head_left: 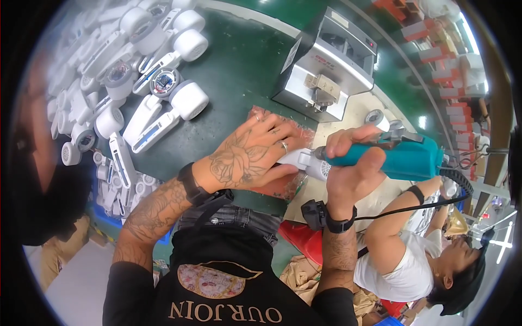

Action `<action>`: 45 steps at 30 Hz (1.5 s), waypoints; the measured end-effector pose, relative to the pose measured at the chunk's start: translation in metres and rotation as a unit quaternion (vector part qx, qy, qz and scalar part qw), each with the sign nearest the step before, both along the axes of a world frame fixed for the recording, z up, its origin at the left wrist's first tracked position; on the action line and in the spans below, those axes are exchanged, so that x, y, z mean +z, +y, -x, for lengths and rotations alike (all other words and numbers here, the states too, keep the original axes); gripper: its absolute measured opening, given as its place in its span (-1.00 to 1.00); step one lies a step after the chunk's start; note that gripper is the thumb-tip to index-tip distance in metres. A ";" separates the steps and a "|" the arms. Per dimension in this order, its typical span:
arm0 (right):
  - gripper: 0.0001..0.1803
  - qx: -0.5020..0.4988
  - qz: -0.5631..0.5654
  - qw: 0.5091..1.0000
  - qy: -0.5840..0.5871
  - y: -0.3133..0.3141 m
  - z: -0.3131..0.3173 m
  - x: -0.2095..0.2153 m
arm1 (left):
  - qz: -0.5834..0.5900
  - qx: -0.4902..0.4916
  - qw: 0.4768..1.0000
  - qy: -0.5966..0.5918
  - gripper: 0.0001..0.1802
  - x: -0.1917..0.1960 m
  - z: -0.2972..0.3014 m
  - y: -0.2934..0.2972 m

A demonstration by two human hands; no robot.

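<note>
My left hand [251,151] is closed over a white plastic part [296,158], pressing it against a worn red mat [261,115] on the green bench. My palm hides much of that part; its round vented end [318,171] shows between my hands. My right hand [356,168] wraps round a teal electric screwdriver [405,159], held nearly level with its tip toward the left. The tip is at the white part; whether it touches a screw I cannot make out. A black coiled cord runs from the screwdriver's rear.
A grey and black box-shaped machine [326,60], perhaps a screw feeder, stands beyond my hands. White plastic units with round ends [163,81] are heaped at the left, more in a blue crate [106,212] below. A small round part [375,117] lies right. A co-worker [402,261] is at the lower right.
</note>
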State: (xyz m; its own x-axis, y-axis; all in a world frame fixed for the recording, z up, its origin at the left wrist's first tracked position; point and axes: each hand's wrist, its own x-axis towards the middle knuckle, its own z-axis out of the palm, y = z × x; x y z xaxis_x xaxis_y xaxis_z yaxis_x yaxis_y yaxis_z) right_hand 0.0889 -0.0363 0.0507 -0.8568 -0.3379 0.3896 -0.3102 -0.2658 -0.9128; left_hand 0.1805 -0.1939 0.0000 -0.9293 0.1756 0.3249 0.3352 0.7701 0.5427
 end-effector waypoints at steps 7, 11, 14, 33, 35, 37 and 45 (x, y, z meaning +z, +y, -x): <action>-0.42 0.007 0.036 0.999 -0.036 -0.004 0.000 0.000 | 0.034 0.007 0.999 0.009 -0.40 0.011 0.005 0.000; -0.44 0.010 0.044 0.998 -0.046 -0.003 -0.001 -0.003 | 0.010 0.001 1.000 0.007 -0.39 0.007 0.001 0.001; -0.43 0.012 0.005 0.998 -0.058 -0.003 0.001 0.008 | -0.002 0.002 1.000 0.015 -0.40 0.006 -0.003 0.001; -0.63 -0.027 0.011 0.999 0.015 -0.057 0.047 0.014 | -0.013 0.003 1.000 0.008 -0.50 0.008 -0.005 -0.001; -0.62 -0.016 -0.009 0.999 -0.027 -0.045 0.029 0.020 | 0.006 0.022 1.000 0.009 -0.52 0.005 -0.007 -0.001; -0.49 -0.061 0.011 0.997 -0.035 -0.022 0.011 0.027 | -0.009 0.022 1.000 0.005 -0.53 -0.001 -0.003 0.002; -0.30 0.000 -0.007 1.000 -0.018 0.020 -0.022 0.016 | -0.026 0.017 1.000 0.004 -0.53 0.000 0.003 0.004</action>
